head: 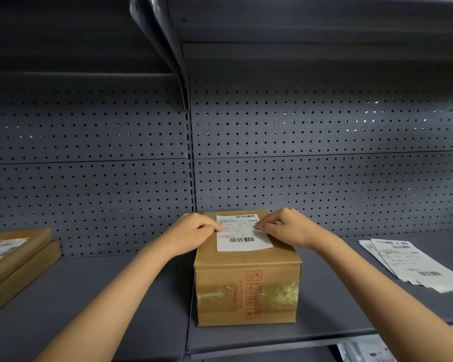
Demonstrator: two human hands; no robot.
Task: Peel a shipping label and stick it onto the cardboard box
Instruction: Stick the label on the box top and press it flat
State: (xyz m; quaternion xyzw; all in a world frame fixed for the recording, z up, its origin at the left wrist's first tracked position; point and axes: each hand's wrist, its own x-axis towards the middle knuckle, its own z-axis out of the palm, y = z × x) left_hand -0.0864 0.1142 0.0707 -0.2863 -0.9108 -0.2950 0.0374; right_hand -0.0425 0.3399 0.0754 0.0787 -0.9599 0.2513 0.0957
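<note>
A brown cardboard box (pixel 246 291) with taped front and red print stands on the grey shelf in the middle. A white shipping label (pixel 242 235) with barcodes lies flat on its top. My left hand (pixel 194 231) rests on the box's left top edge, fingertips pressing the label's left edge. On the label's right edge my right hand (pixel 285 227) presses down with curled fingers. Neither hand lifts anything.
A stack of white label sheets (pixel 408 259) lies on the shelf at the right. Two flat cardboard boxes (pixel 16 259), the upper one labelled, are stacked at the left. A pegboard wall (pixel 324 152) backs the shelf (pixel 115 296); another shelf hangs overhead.
</note>
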